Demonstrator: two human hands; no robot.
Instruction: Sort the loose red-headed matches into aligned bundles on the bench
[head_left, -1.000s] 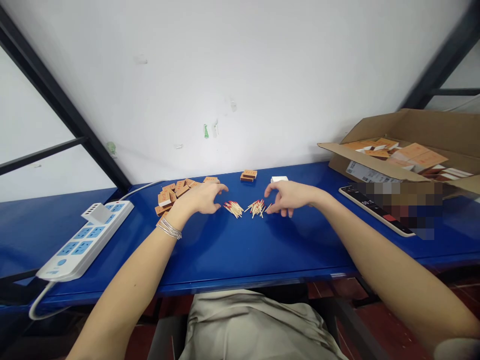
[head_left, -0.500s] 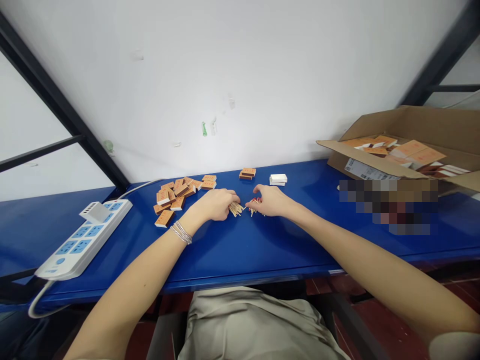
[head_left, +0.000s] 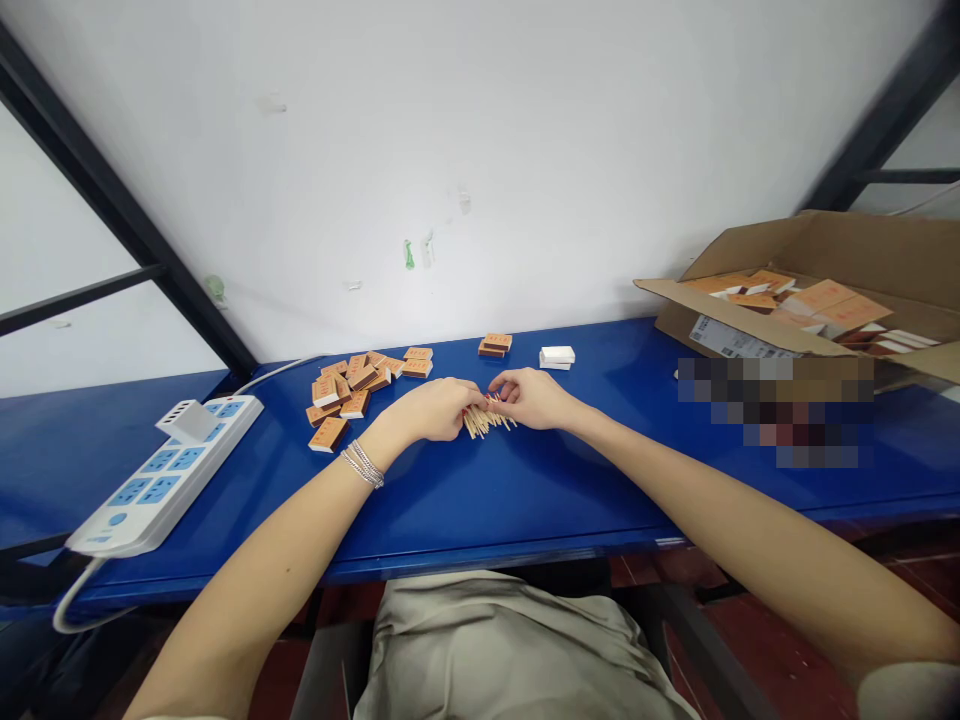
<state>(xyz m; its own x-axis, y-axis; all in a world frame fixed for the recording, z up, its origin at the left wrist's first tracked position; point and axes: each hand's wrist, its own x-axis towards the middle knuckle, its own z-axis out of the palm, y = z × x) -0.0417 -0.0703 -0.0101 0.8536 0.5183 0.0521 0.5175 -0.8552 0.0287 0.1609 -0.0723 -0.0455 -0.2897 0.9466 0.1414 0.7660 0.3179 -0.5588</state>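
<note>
Between my two hands, loose matches (head_left: 487,420) with pale sticks and red heads lie bunched on the blue table (head_left: 495,500). My left hand (head_left: 442,408) has its fingers closed around the left part of the bunch, near the match heads. From the other side my right hand (head_left: 532,398) pinches matches at their heads, its fingertips close to those of the left. Behind the hands are two stacked orange matchboxes (head_left: 496,346) and two white inner trays (head_left: 557,357), one on the other.
A heap of orange matchboxes (head_left: 356,385) lies to the left. Further left is a white power strip (head_left: 180,480) with a plug and cable. At right stands an open cardboard box (head_left: 739,345) holding more matchboxes, a blurred patch before it. A white wall (head_left: 480,180) rises behind.
My right hand has moved left, bringing its matches against those at my left hand. The two separate bunches now form one fan. The left hand has barely moved.
</note>
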